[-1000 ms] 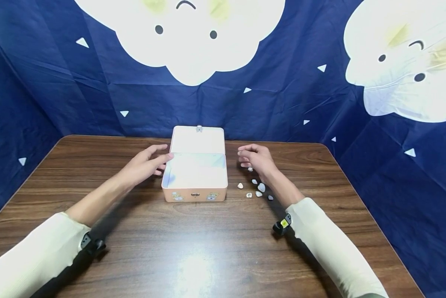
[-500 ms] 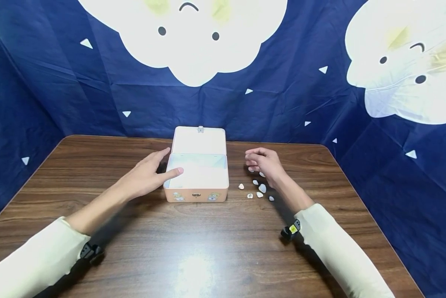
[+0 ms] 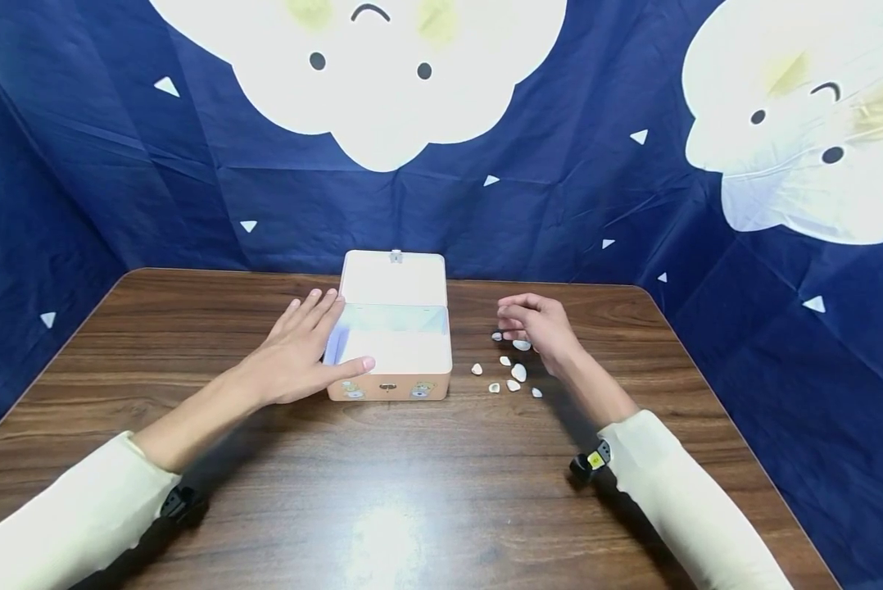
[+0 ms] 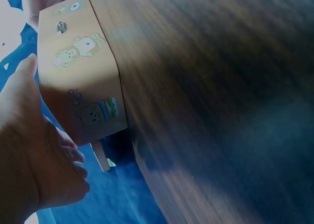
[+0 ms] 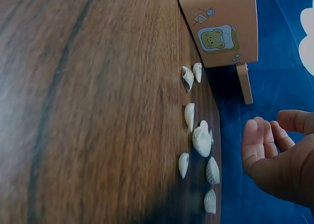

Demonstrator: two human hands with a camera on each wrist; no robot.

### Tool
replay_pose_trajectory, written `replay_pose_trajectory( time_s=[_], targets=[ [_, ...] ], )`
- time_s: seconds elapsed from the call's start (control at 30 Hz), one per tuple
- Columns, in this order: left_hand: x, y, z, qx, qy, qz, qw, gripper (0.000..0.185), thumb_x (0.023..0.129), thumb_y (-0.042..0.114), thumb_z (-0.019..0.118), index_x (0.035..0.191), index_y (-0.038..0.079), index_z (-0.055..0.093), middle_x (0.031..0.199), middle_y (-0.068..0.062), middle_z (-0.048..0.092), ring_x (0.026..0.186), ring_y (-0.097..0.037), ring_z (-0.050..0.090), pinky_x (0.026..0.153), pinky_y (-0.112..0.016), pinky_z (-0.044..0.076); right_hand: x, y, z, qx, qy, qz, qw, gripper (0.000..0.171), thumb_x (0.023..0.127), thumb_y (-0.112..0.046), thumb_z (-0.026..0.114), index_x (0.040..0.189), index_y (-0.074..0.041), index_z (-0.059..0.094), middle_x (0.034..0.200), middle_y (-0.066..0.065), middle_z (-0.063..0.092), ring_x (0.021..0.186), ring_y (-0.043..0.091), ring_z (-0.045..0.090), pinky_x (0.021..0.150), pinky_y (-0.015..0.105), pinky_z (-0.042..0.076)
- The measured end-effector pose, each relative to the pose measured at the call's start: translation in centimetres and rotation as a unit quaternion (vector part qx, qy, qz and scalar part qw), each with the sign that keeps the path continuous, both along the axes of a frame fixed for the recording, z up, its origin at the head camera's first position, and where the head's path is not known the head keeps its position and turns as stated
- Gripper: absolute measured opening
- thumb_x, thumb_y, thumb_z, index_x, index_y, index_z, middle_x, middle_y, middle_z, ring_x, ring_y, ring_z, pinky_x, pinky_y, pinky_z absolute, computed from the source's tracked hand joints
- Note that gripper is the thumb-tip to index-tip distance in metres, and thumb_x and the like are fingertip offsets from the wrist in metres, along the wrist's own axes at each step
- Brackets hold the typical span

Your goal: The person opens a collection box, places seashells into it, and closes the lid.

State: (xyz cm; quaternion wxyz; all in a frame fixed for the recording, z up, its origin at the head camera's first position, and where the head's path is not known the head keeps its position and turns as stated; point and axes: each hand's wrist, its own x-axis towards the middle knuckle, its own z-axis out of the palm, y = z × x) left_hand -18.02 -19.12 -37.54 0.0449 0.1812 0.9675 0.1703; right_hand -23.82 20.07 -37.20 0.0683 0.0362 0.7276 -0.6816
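A peach tin box (image 3: 400, 387) with bear pictures stands at the middle back, its lid (image 3: 393, 280) tipped back and its white inside showing. My left hand (image 3: 297, 348) is at the box's left side, fingers straight and spread, thumb reaching across the front left corner. In the left wrist view, that hand (image 4: 29, 140) lies alongside the box wall (image 4: 73, 106). Several white seashells (image 3: 518, 372) lie to the right of the box. Over the farthest ones my right hand (image 3: 548, 324) hovers, fingers loosely bent. The right wrist view shows nothing between this hand's fingers (image 5: 254, 136).
A brown wood-grain table (image 3: 382, 467) lies under everything, its back edge close behind the box. Beyond it hangs a dark blue cloth (image 3: 279, 180) with white clouds. A small black camera (image 3: 581, 467) sits at the right wrist.
My left hand has turned palm down, its thumb sliding toward the box's front corner. My right hand has drifted rightward, away from the box, uncovering more shells.
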Motion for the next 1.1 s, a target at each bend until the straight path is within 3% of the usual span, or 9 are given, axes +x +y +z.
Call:
replay_pose_trajectory(
  time_s=[0.17, 0.3, 0.8, 0.93, 1.1],
  targets=[
    [0.2, 0.1, -0.1, -0.005, 0.004, -0.001, 1.0, 0.123, 0.104, 0.085, 0.053, 0.18, -0.001, 0.009, 0.19, -0.024, 0.004, 0.178, -0.046, 0.0, 0.145, -0.066, 0.001, 0.5, 1.0, -0.2, -0.015, 0.004, 0.001, 1.0, 0.022, 0.109, -0.004, 0.069, 0.129, 0.006, 0.07, 0.099, -0.004, 0.075, 0.081, 0.007, 0.076, 0.08, 0.022, 0.068],
    [0.6, 0.1, 0.0, -0.006, 0.017, -0.009, 0.9998, 0.119, 0.106, 0.081, 0.053, 0.18, -0.002, 0.01, 0.19, -0.024, 0.005, 0.179, -0.044, 0.002, 0.145, -0.065, 0.002, 1.0, 2.2, -0.3, -0.005, 0.01, 0.005, 1.0, 0.028, 0.11, -0.004, 0.067, 0.134, 0.01, 0.067, 0.1, -0.006, 0.076, 0.084, 0.006, 0.076, 0.084, 0.023, 0.069],
    [4.3, -0.6, 0.4, 0.007, 0.061, -0.076, 0.9952, 0.105, 0.11, 0.07, 0.058, 0.18, 0.003, 0.019, 0.19, -0.018, 0.016, 0.179, -0.041, 0.012, 0.148, -0.055, 0.007, 2.0, 5.4, -0.1, -0.007, 0.02, -0.009, 1.0, 0.014, 0.11, -0.002, 0.065, 0.123, 0.0, 0.071, 0.096, -0.007, 0.078, 0.084, 0.008, 0.077, 0.084, 0.026, 0.07],
    [4.5, -1.3, 0.2, 0.006, 0.078, -0.093, 0.9926, 0.102, 0.11, 0.067, 0.061, 0.181, 0.006, 0.02, 0.19, -0.016, 0.019, 0.179, -0.039, 0.014, 0.148, -0.043, 0.0, 2.3, 5.8, -0.2, -0.007, 0.02, -0.009, 1.0, 0.017, 0.111, -0.003, 0.064, 0.126, 0.005, 0.069, 0.094, -0.008, 0.078, 0.085, 0.007, 0.078, 0.086, 0.026, 0.07],
    [3.8, -3.0, -0.1, -0.014, 0.09, -0.115, 0.9891, 0.096, 0.112, 0.063, 0.06, 0.181, 0.009, 0.021, 0.191, -0.012, 0.018, 0.178, -0.038, 0.017, 0.146, -0.032, -0.006, 2.5, 6.1, -0.4, -0.01, 0.017, -0.012, 1.0, 0.015, 0.111, -0.003, 0.065, 0.124, 0.003, 0.07, 0.092, -0.009, 0.079, 0.085, 0.006, 0.079, 0.087, 0.025, 0.07]
  ],
)
